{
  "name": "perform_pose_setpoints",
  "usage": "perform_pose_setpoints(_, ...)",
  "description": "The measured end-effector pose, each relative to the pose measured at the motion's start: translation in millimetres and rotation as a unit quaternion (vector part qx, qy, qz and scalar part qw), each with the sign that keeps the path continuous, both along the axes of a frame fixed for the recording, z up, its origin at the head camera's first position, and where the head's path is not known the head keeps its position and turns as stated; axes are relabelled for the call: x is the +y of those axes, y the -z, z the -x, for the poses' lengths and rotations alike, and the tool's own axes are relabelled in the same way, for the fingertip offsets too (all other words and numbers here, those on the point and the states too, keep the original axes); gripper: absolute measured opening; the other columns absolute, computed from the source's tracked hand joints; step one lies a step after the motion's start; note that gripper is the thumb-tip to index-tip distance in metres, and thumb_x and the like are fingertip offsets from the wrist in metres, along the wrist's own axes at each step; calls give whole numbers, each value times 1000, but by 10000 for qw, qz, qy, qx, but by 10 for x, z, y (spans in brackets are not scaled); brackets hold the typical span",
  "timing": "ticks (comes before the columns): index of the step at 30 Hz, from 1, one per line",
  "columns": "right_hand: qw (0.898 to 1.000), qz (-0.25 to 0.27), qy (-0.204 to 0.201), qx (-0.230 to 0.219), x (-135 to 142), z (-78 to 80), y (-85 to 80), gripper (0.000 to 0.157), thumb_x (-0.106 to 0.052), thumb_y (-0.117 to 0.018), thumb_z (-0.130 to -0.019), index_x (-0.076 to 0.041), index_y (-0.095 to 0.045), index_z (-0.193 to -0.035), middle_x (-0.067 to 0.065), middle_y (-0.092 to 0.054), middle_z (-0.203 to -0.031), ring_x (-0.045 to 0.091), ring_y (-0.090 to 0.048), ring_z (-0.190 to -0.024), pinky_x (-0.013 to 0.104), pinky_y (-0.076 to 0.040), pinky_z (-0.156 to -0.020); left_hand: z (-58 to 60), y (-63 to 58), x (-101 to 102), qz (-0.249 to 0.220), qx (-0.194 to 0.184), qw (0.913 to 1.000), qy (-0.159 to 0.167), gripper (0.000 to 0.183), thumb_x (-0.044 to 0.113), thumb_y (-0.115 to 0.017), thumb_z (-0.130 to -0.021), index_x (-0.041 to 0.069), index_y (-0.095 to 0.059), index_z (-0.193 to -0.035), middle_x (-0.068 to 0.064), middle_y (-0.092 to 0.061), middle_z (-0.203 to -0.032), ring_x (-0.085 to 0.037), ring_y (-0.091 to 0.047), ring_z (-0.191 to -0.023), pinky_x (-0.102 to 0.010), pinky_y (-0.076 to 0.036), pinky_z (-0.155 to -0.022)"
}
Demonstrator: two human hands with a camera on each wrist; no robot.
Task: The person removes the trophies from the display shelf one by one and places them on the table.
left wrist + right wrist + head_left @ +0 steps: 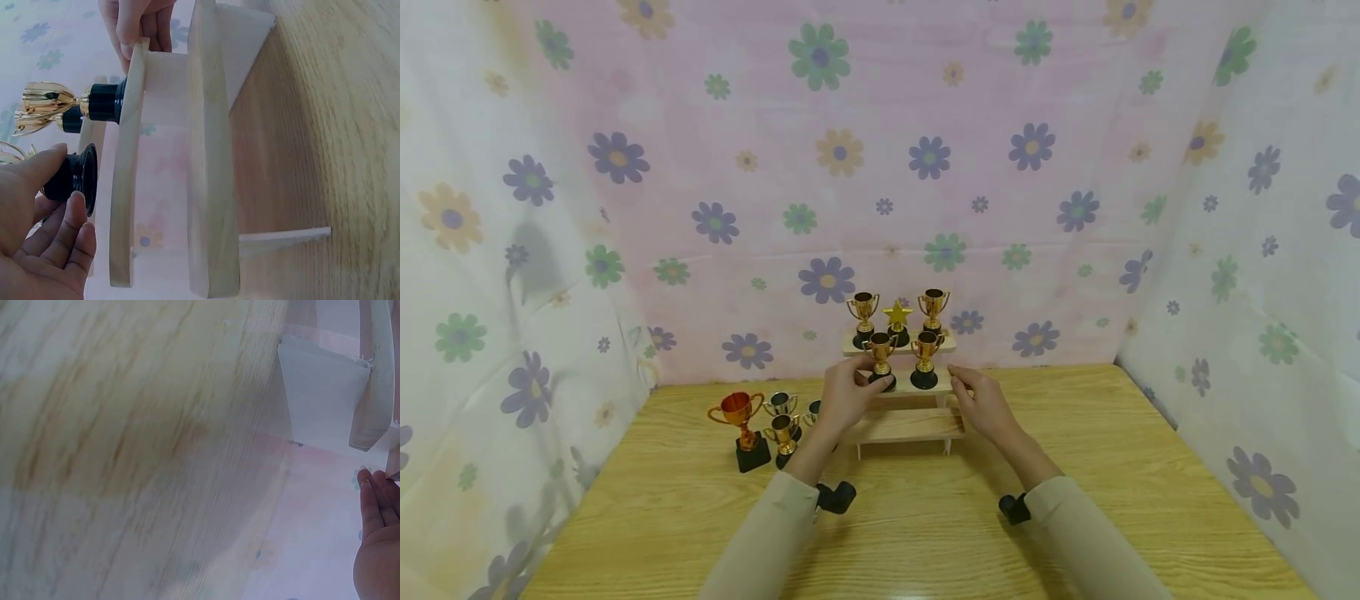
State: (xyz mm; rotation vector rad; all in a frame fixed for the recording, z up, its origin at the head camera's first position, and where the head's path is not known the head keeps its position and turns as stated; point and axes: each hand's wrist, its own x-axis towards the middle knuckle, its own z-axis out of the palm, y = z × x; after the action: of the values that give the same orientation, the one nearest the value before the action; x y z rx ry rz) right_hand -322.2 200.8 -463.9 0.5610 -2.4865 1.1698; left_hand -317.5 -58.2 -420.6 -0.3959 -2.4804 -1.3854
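My left hand (846, 392) pinches a small gold trophy cup (881, 346) by its black base, thumb in front. The left wrist view shows that base (74, 178) slightly above the middle tier of a wooden three-tier stand (910, 425). Beside it on that tier, another gold trophy cup (927, 352) stands upright. My right hand (985, 404) holds the right end of the middle tier between thumb and fingers. On the top tier are a gold star trophy (897, 315) and two gold cups, one at the left (865, 308) and one at the right (934, 308).
Left of the stand, a larger orange-gold trophy (737, 408), a gold cup (783, 429) and two silver cups (781, 403), one partly hidden by my left arm, stand on the wooden table (910, 517). Flowered cloth (880, 108) encloses the back and sides.
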Motion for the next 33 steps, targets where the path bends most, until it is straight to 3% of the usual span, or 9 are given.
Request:
perform_pose_setpoints(14,9999,-121,43,3,5,28,4,37,-13,-50,-108,6,-58,-140,25,-61,-138,40,-65,-117,52,-55,-92,-236,-2,-60,9,45,9986,519,25,19,-83,-88,9,-76,-110,-4,-72,-97,-12,-60,-68,-26,-49,-58)
perform_pose_setpoints(22,9999,-121,74,-36,6,15,-1,37,-11,-51,-108,7,-58,-139,26,-63,-134,40,-67,-115,53,-56,-88,-331,65,-28,124,-107,9976,678,30,24,-83,-88,7,-75,-112,-1,-69,-81,-12,-61,-66,-28,-50,-55)
perform_pose_setpoints(33,9998,-143,57,-81,-3,-1,-17,37,-13,-51,-108,6,-58,-140,25,-63,-135,40,-67,-115,53,-55,-92,-435,181,95,267,-93,9957,887,26,27,-85,-86,10,-75,-102,3,-67,-78,-8,-60,-66,-26,-50,-58)
